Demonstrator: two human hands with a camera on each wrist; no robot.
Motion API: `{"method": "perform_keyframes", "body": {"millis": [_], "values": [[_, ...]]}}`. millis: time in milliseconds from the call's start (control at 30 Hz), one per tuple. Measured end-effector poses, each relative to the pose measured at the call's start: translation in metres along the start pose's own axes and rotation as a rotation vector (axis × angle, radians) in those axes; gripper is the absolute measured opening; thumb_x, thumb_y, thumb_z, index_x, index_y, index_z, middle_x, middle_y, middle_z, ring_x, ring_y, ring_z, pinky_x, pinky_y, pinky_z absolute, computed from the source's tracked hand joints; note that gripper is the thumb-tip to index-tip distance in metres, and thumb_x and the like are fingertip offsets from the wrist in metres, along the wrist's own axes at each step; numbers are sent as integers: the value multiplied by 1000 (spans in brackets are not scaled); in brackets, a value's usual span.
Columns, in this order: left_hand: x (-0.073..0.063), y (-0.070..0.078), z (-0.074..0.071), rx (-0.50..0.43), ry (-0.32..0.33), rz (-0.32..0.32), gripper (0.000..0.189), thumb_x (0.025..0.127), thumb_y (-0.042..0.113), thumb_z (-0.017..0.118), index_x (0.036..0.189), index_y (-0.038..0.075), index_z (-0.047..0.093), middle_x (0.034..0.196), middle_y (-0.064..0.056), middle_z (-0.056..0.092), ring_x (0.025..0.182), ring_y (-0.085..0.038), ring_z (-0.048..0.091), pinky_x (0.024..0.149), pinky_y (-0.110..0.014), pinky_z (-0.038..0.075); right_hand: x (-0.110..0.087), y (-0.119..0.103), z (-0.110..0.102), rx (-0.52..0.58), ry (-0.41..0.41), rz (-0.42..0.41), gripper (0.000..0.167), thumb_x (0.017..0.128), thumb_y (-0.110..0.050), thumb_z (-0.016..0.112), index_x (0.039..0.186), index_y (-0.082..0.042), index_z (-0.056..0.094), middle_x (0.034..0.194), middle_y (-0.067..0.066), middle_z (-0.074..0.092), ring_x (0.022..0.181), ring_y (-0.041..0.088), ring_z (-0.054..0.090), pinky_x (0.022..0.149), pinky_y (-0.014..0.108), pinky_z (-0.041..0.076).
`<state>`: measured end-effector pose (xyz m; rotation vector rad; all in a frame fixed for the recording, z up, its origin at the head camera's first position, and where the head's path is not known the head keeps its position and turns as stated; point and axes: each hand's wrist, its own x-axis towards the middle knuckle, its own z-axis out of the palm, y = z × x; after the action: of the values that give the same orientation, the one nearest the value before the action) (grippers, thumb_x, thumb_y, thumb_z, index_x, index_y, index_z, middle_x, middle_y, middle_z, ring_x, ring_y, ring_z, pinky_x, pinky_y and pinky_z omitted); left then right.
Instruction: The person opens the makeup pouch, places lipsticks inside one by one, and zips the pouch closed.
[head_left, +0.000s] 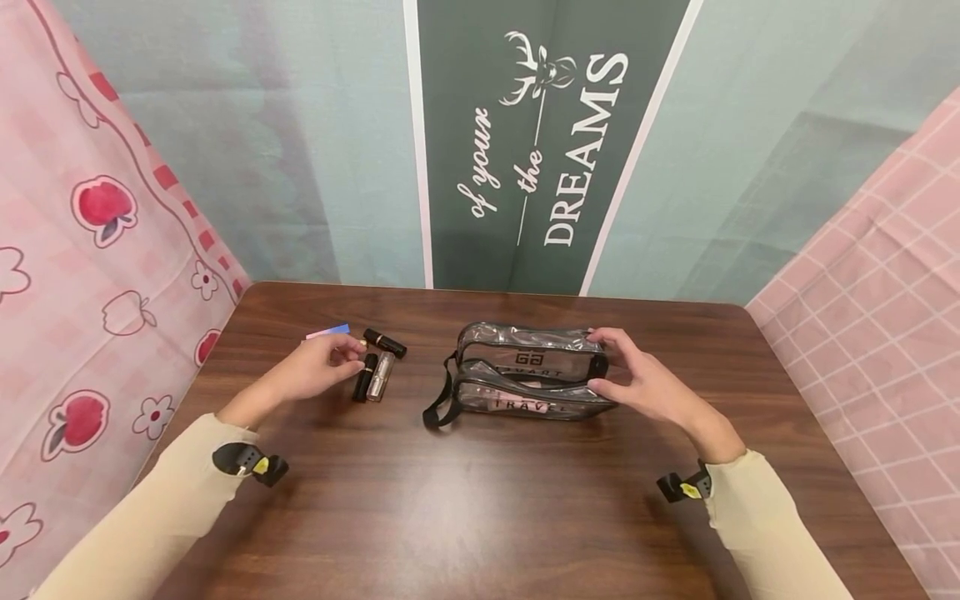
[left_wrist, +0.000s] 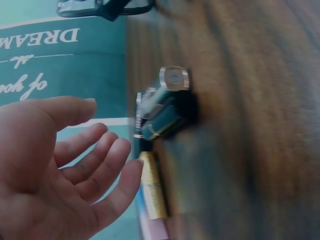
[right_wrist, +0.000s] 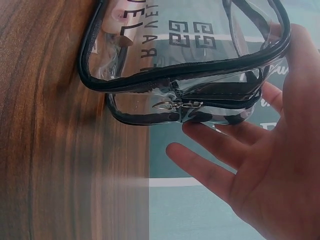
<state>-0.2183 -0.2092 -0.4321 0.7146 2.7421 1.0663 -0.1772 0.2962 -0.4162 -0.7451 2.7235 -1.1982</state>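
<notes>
My left hand (head_left: 326,367) hovers beside several lipstick tubes on the left of the table, fingers loosely bent. In the left wrist view its palm holds nothing. Two black lipsticks (head_left: 385,342) and a silver one (head_left: 380,377) lie close together. A gold tube (left_wrist: 153,187) is visible past the left fingertips. A clear toiletry bag (head_left: 532,408) with black trim stands unzipped, its top gaping. My right hand (head_left: 648,383) holds the bag's right end, thumb on the front rim and a finger on the back one. Through the plastic shows something pinkish (right_wrist: 119,17).
A flat blue and pink item (head_left: 330,331) lies partly behind my left hand. The bag's black strap (head_left: 442,408) hangs off its left end. The brown wooden table (head_left: 465,508) meets a printed curtain (head_left: 337,142) at the back, with pink curtains at both sides.
</notes>
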Motion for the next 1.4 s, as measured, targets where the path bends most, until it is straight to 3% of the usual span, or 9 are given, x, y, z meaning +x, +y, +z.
{"method": "perform_keyframes", "body": {"millis": [200,500,767,1400], "values": [[-4,-11,10,-6,-32,-64,25,92,4,71,111,-11,65,91,-9,67,83,-19,62,74,-33,52,0,1,0,-1,6,-9,61,93,-5,73,142,-11,38,151,21,43,123,44,58,89,60,52],[-5,-13,21,10,-42,-145,30,92,8,71,113,-10,61,89,-10,64,81,-19,61,75,-36,50,0,3,0,-9,-1,1,62,93,-7,74,142,-11,37,153,20,42,123,41,58,90,60,51],[-4,-11,24,46,-19,-179,29,93,10,70,113,-9,63,88,-10,65,81,-21,62,76,-39,49,0,4,0,2,-5,-1,62,92,-6,74,142,-9,36,152,22,42,124,43,58,91,60,51],[5,-8,30,29,-42,-205,34,91,11,72,113,-13,61,84,-8,62,71,-16,56,66,-32,46,0,3,0,0,-4,5,63,92,-6,74,142,-9,36,153,23,42,125,44,57,92,57,52]]}}
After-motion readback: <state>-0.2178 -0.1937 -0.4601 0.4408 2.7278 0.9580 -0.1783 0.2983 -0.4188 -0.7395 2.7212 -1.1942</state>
